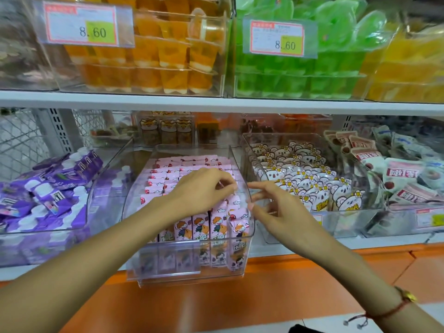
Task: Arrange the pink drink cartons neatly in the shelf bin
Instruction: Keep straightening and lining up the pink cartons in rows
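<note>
Ideally the left hand [204, 188], its fingers curled on top of the pink drink cartons [192, 169] inside the clear shelf bin [192, 275], nudges them upright while the right hand [271, 205], loosely open and empty, steadies the leaning front-right carton [239, 230].

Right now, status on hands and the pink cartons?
Left hand over the pink cartons, fingers curled on the tops. Right hand open at the clear bin right wall, holding nothing. Front-right carton leans. Nothing in the way.

clear glossy plastic bin [236, 236], glossy printed pink cartons [217, 224]
</note>
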Demonstrator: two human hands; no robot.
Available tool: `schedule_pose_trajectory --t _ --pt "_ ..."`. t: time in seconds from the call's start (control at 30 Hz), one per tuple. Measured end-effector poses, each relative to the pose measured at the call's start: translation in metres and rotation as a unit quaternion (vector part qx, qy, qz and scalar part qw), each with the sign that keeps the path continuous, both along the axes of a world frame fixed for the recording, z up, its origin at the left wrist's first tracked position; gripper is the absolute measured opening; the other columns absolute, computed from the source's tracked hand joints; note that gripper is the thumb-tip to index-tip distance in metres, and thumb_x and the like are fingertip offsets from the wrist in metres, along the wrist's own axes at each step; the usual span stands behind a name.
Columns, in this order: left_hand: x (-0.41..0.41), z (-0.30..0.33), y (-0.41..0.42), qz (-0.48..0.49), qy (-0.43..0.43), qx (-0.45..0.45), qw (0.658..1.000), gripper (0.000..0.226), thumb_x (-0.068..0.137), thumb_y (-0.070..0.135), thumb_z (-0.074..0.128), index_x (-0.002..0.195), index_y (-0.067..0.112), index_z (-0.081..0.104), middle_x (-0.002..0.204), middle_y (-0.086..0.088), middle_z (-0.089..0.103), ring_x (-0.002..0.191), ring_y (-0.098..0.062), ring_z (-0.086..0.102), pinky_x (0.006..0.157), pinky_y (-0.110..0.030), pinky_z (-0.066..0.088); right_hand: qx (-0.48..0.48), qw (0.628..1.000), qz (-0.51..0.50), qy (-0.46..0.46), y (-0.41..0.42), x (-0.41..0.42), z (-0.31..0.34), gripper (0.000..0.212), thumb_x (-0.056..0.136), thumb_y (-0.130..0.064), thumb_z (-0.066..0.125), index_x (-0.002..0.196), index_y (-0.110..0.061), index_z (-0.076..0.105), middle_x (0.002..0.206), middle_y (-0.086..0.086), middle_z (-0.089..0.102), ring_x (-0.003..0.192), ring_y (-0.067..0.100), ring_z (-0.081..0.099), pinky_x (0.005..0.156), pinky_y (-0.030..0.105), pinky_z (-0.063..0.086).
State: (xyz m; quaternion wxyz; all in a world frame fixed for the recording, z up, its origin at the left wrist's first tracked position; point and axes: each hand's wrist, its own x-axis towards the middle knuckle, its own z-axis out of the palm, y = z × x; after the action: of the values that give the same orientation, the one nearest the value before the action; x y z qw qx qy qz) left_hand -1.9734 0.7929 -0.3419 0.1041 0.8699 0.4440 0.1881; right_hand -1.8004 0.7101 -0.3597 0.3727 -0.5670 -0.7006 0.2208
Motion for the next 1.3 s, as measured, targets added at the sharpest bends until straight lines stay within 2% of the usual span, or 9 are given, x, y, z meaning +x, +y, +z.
schedule_pose_trajectory --t 0.17,0.3,0.4,0.53,0.7,0.77,0.83,1.07,1.3 --pt "-0.007 -0.001 -0.025 -0.053 -0.015 -0.002 0.998 0.037 0.087 0.062 0.048 0.089 0.033 0.071 0.084 0.011 0.067 0.081 -0.007 0.058 0.071 -0.034 0.051 -0.004 1.000 -0.015 0.002 0.002 0.003 0.003 0.029 0.090 -0.025 0.062 0.116 -0.033 0.055 0.082 -0.012 0.065 0.067 0.001 0.063 0.061 0.027 0.051" --pt "-0.011 -0.001 -0.034 -0.089 -0.040 -0.041 0.994 0.016 0.091 0.042 0.058 0.092 0.033 0.070 0.091 0.009 0.066 0.088 -0.010 0.054 0.078 -0.038 0.048 -0.006 1.000 -0.027 0.014 0.004 0.000 0.007 0.021 0.089 -0.018 0.061 0.105 -0.031 0.058 0.079 -0.007 0.066 0.069 0.011 0.066 0.068 0.039 0.056" --pt "-0.012 -0.001 -0.040 -0.072 -0.016 -0.012 0.997 0.012 0.091 0.042 0.057 0.092 0.032 0.064 0.095 0.009 0.065 0.093 -0.009 0.053 0.082 -0.039 0.047 -0.003 0.999 -0.040 0.015 0.005 -0.001 0.010 0.017 0.090 -0.016 0.060 0.104 -0.025 0.062 0.077 -0.005 0.066 0.069 0.014 0.066 0.067 0.033 0.054" --pt "-0.018 -0.001 -0.048 -0.034 -0.123 -0.006 0.992 0.009 0.097 0.038 0.047 0.093 0.032 0.052 0.095 0.012 0.064 0.086 -0.001 0.058 0.078 -0.031 0.050 0.080 0.993 -0.083 0.012 0.005 -0.008 0.017 0.016 0.093 -0.015 0.055 0.103 -0.023 0.065 0.083 -0.016 0.062 0.078 0.009 0.060 0.067 0.016 0.044" --pt "-0.029 0.020 -0.046 0.032 -0.422 -0.014 0.906 0.012 0.097 0.022 0.051 0.088 0.030 0.053 0.091 0.002 0.065 0.087 -0.009 0.061 0.072 -0.016 0.050 0.069 0.990 0.026 0.121 0.002 -0.027 0.026 0.028 0.093 -0.038 0.050 0.116 -0.028 0.061 0.108 -0.015 0.063 0.096 -0.007 0.057 0.077 0.005 0.042" --pt "-0.033 0.025 -0.044 0.058 -0.509 -0.036 0.858 0.010 0.097 0.018 0.051 0.091 0.024 0.056 0.094 -0.008 0.068 0.090 -0.019 0.065 0.079 -0.028 0.056 0.028 0.987 0.081 0.138 0.002 -0.035 0.025 0.042 0.086 -0.050 0.047 0.121 -0.032 0.059 0.113 -0.015 0.064 0.102 -0.003 0.059 0.084 0.013 0.047" --pt "-0.036 0.024 -0.044 0.086 -0.537 -0.051 0.838 0.008 0.097 0.019 0.052 0.095 0.022 0.059 0.096 -0.007 0.070 0.092 -0.019 0.067 0.083 -0.037 0.057 0.021 0.984 0.098 0.149 0.002 -0.041 0.026 0.040 0.084 -0.050 0.048 0.118 -0.034 0.061 0.109 -0.014 0.068 0.101 0.003 0.063 0.085 0.019 0.050" --pt "-0.038 0.018 -0.051 0.097 -0.627 -0.140 0.760 0.023 0.090 0.028 0.064 0.108 0.015 0.061 0.103 -0.003 0.071 0.084 -0.002 0.069 0.066 -0.019 0.057 0.030 0.975 0.083 0.204 0.006 -0.051 0.027 0.021 0.096 -0.034 0.046 0.104 -0.036 0.064 0.104 -0.009 0.071 0.097 0.008 0.065 0.087 0.027 0.051" --pt "-0.022 0.009 -0.060 0.104 -0.570 -0.177 0.795 0.036 0.076 0.038 0.076 0.105 0.021 0.063 0.099 0.002 0.072 0.088 -0.005 0.070 0.067 -0.019 0.057 0.109 0.976 0.050 0.179 0.005 -0.056 0.024 0.024 0.093 -0.029 0.054 0.116 -0.029 0.062 0.098 -0.011 0.068 0.089 0.001 0.063 0.072 0.017 0.048"
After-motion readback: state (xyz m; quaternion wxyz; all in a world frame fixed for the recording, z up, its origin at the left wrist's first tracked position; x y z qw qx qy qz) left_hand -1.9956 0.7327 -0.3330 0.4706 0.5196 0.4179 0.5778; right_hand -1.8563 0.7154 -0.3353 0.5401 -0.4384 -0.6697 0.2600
